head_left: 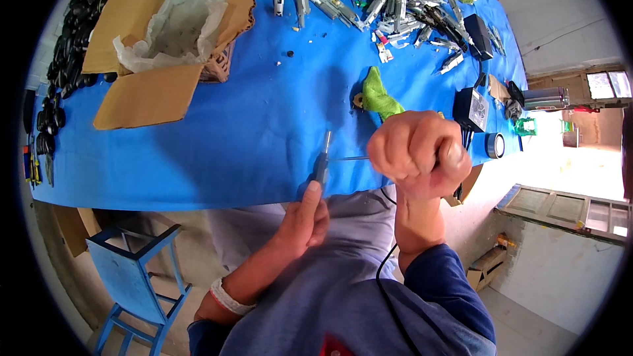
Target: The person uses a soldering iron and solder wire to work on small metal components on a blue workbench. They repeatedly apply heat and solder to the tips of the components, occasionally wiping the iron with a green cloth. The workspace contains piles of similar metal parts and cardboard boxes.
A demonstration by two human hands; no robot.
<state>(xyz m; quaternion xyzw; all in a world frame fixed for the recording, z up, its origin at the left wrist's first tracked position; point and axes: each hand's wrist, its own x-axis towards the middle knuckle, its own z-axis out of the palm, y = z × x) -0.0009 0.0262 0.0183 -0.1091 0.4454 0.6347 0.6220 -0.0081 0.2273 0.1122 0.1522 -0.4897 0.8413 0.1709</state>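
Note:
My left hand (303, 221) is closed round the lower end of a slim grey part (322, 168) with a shiny metal tip, held upright near the table's front edge. My right hand (419, 155) makes a fist to the right of it. From that fist a thin metal shaft, apparently of a screwdriver (349, 157), points left and meets the side of the grey part. Its handle is hidden inside my fingers. Just beyond my right hand a green cloth (381, 94) lies on the blue-covered table (264, 151).
An open cardboard box (148, 102) with plastic lining stands at the far left, beside many black parts (66, 59). Grey metal parts (395, 0) are heaped at the back. A black power box (471, 109) and a tape roll (494, 146) sit at the right; a blue chair (135, 273) stands lower left.

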